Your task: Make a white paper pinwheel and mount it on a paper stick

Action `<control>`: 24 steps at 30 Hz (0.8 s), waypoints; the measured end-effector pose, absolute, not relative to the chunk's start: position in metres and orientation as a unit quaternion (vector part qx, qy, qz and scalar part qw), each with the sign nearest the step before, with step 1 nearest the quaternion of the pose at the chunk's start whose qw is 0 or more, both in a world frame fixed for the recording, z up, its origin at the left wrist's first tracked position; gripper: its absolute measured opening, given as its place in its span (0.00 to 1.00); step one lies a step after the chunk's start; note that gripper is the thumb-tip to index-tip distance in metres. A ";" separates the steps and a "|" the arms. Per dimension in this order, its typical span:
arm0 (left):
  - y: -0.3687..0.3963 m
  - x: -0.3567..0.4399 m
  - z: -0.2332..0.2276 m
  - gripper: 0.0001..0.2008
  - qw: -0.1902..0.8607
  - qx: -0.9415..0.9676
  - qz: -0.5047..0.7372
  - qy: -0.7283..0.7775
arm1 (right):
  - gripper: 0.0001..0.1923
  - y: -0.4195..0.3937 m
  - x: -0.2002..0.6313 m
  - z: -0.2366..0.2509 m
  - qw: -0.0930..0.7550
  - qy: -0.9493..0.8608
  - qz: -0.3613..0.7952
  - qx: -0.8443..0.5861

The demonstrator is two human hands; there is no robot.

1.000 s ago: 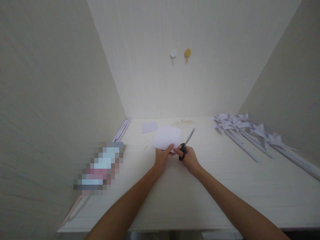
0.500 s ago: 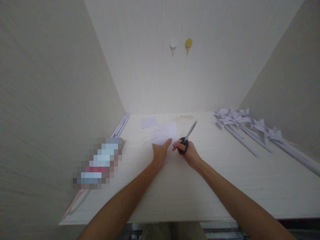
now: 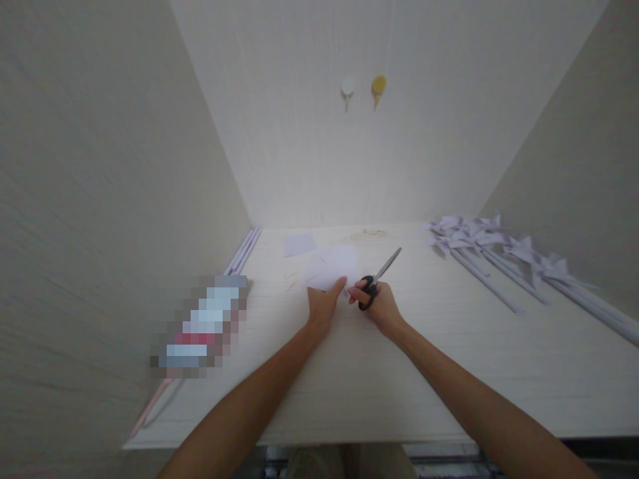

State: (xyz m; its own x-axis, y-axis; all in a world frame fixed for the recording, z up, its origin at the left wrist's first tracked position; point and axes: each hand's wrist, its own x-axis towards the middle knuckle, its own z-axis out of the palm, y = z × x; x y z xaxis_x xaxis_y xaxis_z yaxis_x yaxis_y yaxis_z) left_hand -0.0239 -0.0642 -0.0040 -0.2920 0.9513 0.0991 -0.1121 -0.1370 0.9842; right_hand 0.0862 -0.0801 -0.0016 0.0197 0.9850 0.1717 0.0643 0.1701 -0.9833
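My left hand (image 3: 325, 303) grips the near edge of a white sheet of paper (image 3: 330, 264), its thumb on top and the other fingers hidden underneath. The sheet has slits or creases in it. Black-handled scissors (image 3: 370, 291) are in my right hand (image 3: 384, 309), the fingers through the handle loops. Their blades look closed and point up and to the right, away from the paper. The right fingertips are close to the sheet's near right corner; whether they touch it I cannot tell. Behind the sheet lies a smaller piece of paper (image 3: 299, 244).
Several paper pinwheels on rolled sticks (image 3: 486, 249) lie at the right of the white table (image 3: 499, 372). Rolled paper sticks (image 3: 243, 251) rest along the left wall, behind a blurred-out object (image 3: 202, 326). Two hooks, white (image 3: 347, 87) and yellow (image 3: 379, 86), are on the back wall.
My right fingertips have come nearer to the paper's corner, and the scissors have tilted slightly lower to the right. The paper stays in my left hand. The whole view has shifted slightly.
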 end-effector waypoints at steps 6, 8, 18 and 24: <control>-0.068 -0.023 -0.001 0.12 0.405 0.457 0.633 0.476 | 0.13 -0.079 0.088 -0.003 0.535 -0.542 0.417 -0.496; -0.069 -0.022 -0.001 0.12 0.402 0.464 0.634 0.470 | 0.14 -0.079 0.088 -0.002 0.533 -0.541 0.421 -0.496; -0.070 -0.022 0.003 0.13 0.406 0.459 0.623 0.486 | 0.15 -0.080 0.086 0.000 0.527 -0.541 0.435 -0.489; -0.069 -0.023 0.001 0.12 0.409 0.456 0.620 0.491 | 0.15 -0.079 0.086 -0.002 0.524 -0.550 0.435 -0.484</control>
